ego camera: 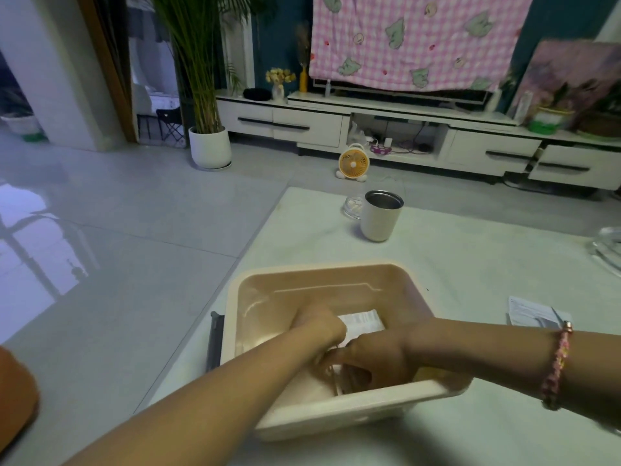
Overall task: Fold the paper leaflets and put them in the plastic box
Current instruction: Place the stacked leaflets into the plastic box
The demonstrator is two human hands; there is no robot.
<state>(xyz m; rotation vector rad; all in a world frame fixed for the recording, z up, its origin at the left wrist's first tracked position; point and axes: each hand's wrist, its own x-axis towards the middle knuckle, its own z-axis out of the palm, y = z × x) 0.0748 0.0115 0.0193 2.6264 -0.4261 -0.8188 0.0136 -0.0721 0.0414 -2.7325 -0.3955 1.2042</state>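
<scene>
A beige plastic box [353, 410] stands on the white table in front of me. Both hands reach down inside it. My left hand [317, 322] lies over the left side of a white folded leaflet [364, 322] on the box floor. My right hand [373, 359] has its fingers curled round the near edge of the folded paper at the bottom of the box. The hands hide most of the paper there. Another leaflet [531, 312] lies flat on the table to the right of the box, partly behind my right forearm.
A white steel-lined cup [381, 216] and a small glass dish [353, 206] stand at the table's far side. A clear glass object [608, 248] sits at the right edge. A dark flat object [215, 341] lies left of the box. The table's left edge drops to tiled floor.
</scene>
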